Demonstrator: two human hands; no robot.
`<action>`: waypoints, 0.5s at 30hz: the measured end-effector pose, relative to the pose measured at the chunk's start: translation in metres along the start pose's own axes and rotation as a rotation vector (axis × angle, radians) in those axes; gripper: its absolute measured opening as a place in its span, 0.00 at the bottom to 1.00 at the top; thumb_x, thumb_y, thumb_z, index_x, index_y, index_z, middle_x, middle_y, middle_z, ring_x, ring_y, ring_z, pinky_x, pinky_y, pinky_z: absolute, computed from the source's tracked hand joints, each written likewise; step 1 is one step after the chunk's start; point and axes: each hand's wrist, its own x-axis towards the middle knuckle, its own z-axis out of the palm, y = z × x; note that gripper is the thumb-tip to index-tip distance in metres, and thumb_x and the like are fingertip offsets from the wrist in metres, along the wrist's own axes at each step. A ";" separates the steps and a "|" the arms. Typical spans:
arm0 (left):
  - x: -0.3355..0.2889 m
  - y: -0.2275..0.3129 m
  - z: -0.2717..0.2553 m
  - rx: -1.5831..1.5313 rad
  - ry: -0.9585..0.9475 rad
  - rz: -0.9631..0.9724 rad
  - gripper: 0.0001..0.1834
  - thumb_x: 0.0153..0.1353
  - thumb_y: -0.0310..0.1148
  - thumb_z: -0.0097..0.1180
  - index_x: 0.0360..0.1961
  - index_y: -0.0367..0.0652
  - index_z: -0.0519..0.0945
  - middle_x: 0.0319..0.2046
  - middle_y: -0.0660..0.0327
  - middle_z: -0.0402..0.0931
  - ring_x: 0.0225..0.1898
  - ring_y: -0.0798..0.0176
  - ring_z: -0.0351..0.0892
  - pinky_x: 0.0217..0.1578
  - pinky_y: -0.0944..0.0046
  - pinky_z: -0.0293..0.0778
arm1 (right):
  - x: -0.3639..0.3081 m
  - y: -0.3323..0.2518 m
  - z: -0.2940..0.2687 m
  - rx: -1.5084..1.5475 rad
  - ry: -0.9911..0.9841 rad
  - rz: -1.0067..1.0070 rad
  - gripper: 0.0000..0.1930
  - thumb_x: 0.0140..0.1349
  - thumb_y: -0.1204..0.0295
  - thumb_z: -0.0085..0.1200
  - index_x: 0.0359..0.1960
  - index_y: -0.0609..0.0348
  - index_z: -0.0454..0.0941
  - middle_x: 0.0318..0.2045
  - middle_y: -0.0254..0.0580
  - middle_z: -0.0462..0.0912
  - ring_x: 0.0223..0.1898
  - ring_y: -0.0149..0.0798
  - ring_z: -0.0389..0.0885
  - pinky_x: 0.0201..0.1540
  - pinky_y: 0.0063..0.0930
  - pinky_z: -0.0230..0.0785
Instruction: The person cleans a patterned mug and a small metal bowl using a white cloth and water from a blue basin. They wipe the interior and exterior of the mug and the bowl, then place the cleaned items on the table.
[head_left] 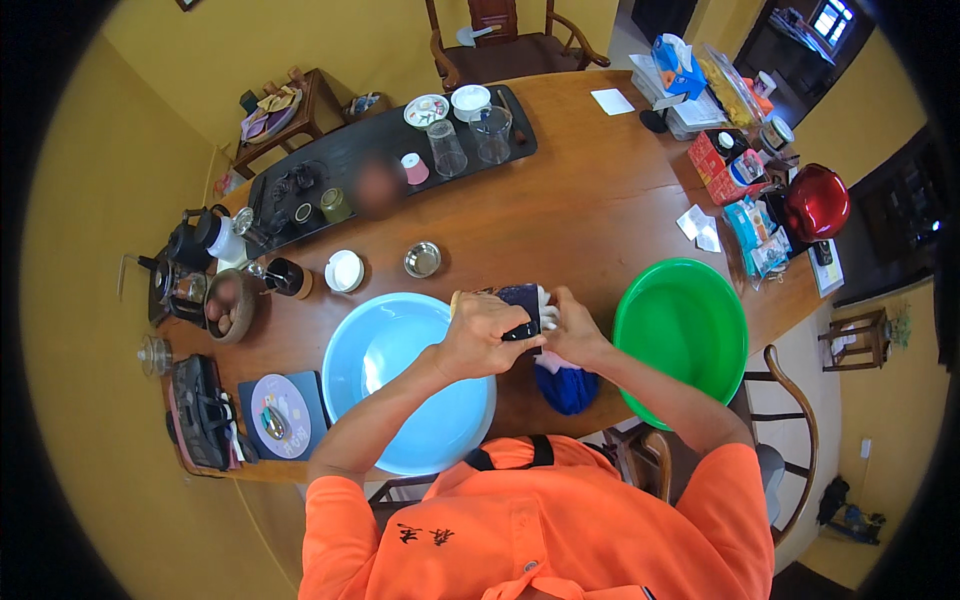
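Note:
Over the table's near side, between two basins, my left hand (485,335) is closed round a dark package (520,296) and a small black piece (521,331); the kind of either cannot be made out. My right hand (574,332) pinches a white, soft-looking piece (547,308) at the package's right end. Just below my hands lies a dark blue bundle (567,388) with a pale pink part on top. To the left stands a light blue basin (410,430), partly covered by my left forearm. A green basin (680,345) stands to the right.
Beyond my hands are a small metal bowl (422,260) and a white bowl (344,271). A black tea tray (400,160) with cups and glasses lies at the far left. Boxes, packets and a red rounded object (818,203) crowd the right side. Chairs stand at the near edge.

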 end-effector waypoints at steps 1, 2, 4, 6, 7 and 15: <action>-0.003 0.002 -0.004 0.045 -0.059 -0.028 0.12 0.40 0.31 0.71 0.18 0.39 0.77 0.14 0.55 0.73 0.16 0.55 0.74 0.18 0.61 0.65 | -0.001 -0.008 -0.003 -0.221 0.038 -0.093 0.27 0.48 0.69 0.63 0.46 0.67 0.64 0.33 0.54 0.79 0.35 0.54 0.80 0.36 0.38 0.73; -0.004 0.003 -0.007 0.089 -0.116 -0.055 0.13 0.40 0.31 0.72 0.18 0.39 0.78 0.16 0.53 0.75 0.16 0.56 0.75 0.18 0.62 0.65 | 0.002 -0.014 -0.008 -0.440 0.078 -0.278 0.24 0.44 0.69 0.63 0.40 0.65 0.65 0.29 0.54 0.78 0.34 0.59 0.79 0.35 0.42 0.72; -0.002 -0.002 -0.011 -0.189 -0.048 -0.307 0.12 0.43 0.29 0.72 0.20 0.37 0.79 0.15 0.54 0.75 0.17 0.64 0.75 0.19 0.66 0.66 | 0.017 -0.022 -0.024 -0.643 0.282 -0.820 0.21 0.43 0.69 0.61 0.37 0.63 0.68 0.28 0.51 0.78 0.31 0.53 0.79 0.33 0.40 0.72; 0.012 0.002 -0.025 -0.319 -0.090 -0.362 0.12 0.46 0.29 0.71 0.20 0.35 0.78 0.12 0.59 0.71 0.15 0.72 0.67 0.18 0.70 0.63 | 0.030 -0.039 -0.044 -0.763 0.322 -1.100 0.13 0.47 0.70 0.56 0.33 0.61 0.70 0.28 0.45 0.77 0.29 0.44 0.77 0.30 0.33 0.71; 0.016 0.003 -0.034 -0.366 -0.131 -0.403 0.11 0.46 0.29 0.71 0.21 0.35 0.79 0.12 0.61 0.72 0.16 0.74 0.68 0.18 0.70 0.64 | 0.032 -0.049 -0.049 -0.793 0.337 -1.215 0.12 0.48 0.70 0.56 0.33 0.61 0.71 0.28 0.44 0.76 0.29 0.42 0.76 0.30 0.32 0.70; 0.019 0.005 -0.038 -0.431 0.183 -0.515 0.09 0.46 0.26 0.69 0.19 0.35 0.79 0.17 0.69 0.71 0.20 0.76 0.67 0.21 0.73 0.61 | 0.013 -0.073 -0.050 -0.947 0.279 -1.093 0.15 0.48 0.69 0.54 0.37 0.63 0.73 0.32 0.44 0.74 0.33 0.41 0.74 0.31 0.31 0.69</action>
